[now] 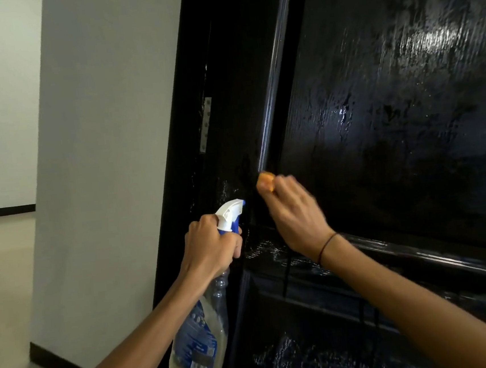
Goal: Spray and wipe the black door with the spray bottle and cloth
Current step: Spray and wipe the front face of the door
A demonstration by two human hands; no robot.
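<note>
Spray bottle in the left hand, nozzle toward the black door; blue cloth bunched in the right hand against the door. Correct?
Not quite: the cloth is orange, not blue. The head view shows it bunched in the right hand against the black door. The rest holds: the left hand grips the spray bottle with its nozzle toward the door.

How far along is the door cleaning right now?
Done: the glossy black door shows wet streaks across its upper panel. In hand: the right hand rubs a small orange cloth along the moulding; the left hand grips the clear blue-labelled spray bottle. Left: lower panels look streaky.
</note>
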